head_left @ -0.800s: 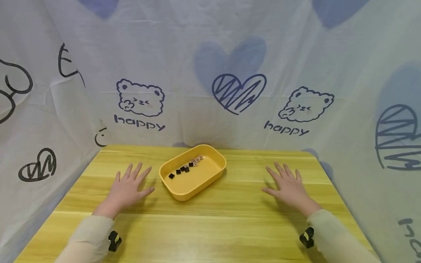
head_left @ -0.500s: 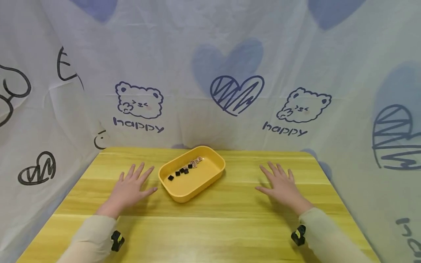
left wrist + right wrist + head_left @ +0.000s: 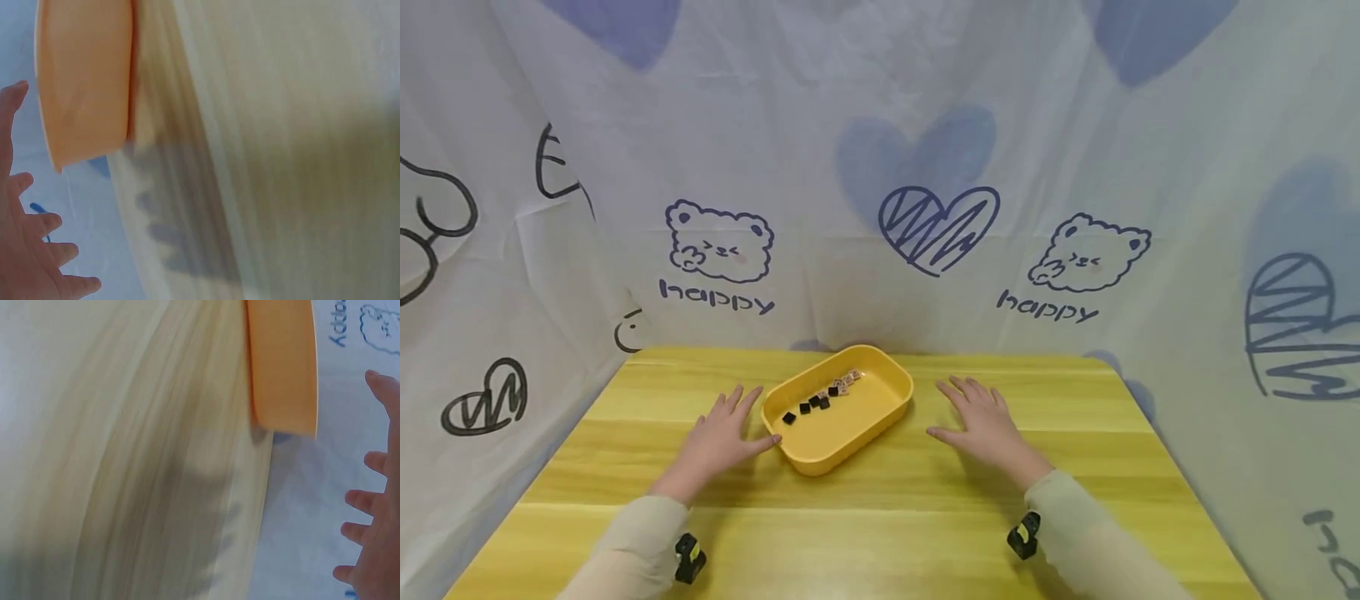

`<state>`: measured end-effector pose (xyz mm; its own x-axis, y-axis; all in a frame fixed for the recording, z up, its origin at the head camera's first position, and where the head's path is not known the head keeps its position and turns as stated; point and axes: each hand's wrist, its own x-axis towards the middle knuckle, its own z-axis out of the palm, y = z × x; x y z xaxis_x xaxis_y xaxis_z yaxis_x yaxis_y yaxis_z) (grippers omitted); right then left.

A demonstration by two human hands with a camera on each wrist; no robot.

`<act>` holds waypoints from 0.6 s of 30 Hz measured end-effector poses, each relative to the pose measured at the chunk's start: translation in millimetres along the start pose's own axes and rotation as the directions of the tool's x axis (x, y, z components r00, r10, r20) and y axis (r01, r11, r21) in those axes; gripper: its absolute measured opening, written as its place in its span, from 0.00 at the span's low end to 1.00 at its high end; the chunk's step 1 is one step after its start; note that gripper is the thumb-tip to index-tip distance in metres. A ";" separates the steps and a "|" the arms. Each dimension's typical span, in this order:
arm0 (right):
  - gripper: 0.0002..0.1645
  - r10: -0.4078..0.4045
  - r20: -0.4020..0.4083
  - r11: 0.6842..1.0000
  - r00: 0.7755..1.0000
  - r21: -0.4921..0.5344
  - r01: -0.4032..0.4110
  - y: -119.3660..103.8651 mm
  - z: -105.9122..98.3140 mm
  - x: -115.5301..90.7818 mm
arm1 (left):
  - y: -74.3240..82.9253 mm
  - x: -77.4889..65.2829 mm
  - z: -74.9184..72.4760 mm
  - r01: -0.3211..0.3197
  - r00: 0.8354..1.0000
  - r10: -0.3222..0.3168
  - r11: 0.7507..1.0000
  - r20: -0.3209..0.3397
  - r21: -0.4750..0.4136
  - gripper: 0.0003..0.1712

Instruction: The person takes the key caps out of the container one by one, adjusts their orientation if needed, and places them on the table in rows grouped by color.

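Note:
A yellow rectangular tray (image 3: 850, 429) with rounded corners lies at a slant on the table in the head view. Inside it, a loose row of small black square pieces (image 3: 805, 408) and pale printed tiles (image 3: 847, 381) runs along the far side. To the left, my left hand (image 3: 718, 442) is spread, its thumb tip right at the tray's near left corner. My right hand (image 3: 981, 425) hovers with fingers spread, a short gap from the tray's right end. Both wrist views show the tray's outer wall (image 3: 84, 81) beside the thumb, and neither hand holds anything.
The table (image 3: 850, 550) has a yellow wood-grain top. A pale cloth (image 3: 820, 275) printed with hearts, bears and "happy" hangs behind it and along both sides. A small black device (image 3: 690, 558) sits on each wrist.
Both hands have moved inward toward the tray, the right one farther. The whole scene has shifted slightly down in the head view; the tray and its pieces keep their arrangement.

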<state>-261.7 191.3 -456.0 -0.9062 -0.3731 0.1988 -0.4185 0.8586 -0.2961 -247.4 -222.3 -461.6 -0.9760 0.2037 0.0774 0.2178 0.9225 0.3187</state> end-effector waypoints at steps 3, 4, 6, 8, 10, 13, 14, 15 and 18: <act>0.46 -0.022 0.008 1.000 1.000 0.021 0.022 -14.9 4.2 10.0 | 4.2 1.3 4.7 -0.008 1.000 0.009 0.999 0.012 -0.046 0.54; 0.46 -0.031 0.009 0.999 0.999 0.032 0.030 -19.6 6.7 11.9 | 5.5 0.4 7.0 -0.012 1.000 0.013 0.998 0.016 -0.069 0.54; 0.44 -0.048 0.006 0.998 0.999 0.047 0.048 -28.9 10.7 16.5 | 8.0 -0.7 10.3 -0.012 1.000 0.015 0.992 0.021 -0.123 0.54; 0.42 -0.065 0.002 0.995 0.998 0.070 0.065 -37.1 14.4 22.4 | 9.6 -0.8 13.6 -0.001 1.000 0.005 0.984 0.018 -0.176 0.53; 0.40 -0.076 0.011 0.992 0.997 0.102 0.075 -44.7 17.4 29.2 | 10.6 0.1 15.9 0.025 1.000 -0.021 0.973 0.021 -0.227 0.53; 0.38 -0.087 0.045 0.988 0.995 0.132 0.080 -54.3 22.4 40.7 | 10.3 1.6 20.1 0.068 0.998 -0.064 0.956 0.024 -0.286 0.52; 0.38 -0.096 0.056 0.987 0.994 0.134 0.087 -57.1 24.1 44.5 | 10.4 1.5 21.5 0.082 0.997 -0.076 0.948 0.031 -0.309 0.51; 0.37 -0.108 0.067 0.987 0.992 0.126 0.099 -59.3 26.0 48.3 | 10.7 1.0 22.8 0.094 0.996 -0.084 0.939 0.042 -0.331 0.49; 0.36 -0.155 0.090 0.984 0.984 0.101 0.145 -65.4 31.4 60.3 | 11.8 -2.0 28.9 0.114 0.993 -0.091 0.904 0.076 -0.411 0.46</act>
<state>-290.9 101.7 -454.0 -0.8323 -0.5316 0.1570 -0.5497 0.7552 -0.3571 -243.1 -202.4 -485.4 -0.9893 0.1438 -0.0243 0.0882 0.7226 0.6856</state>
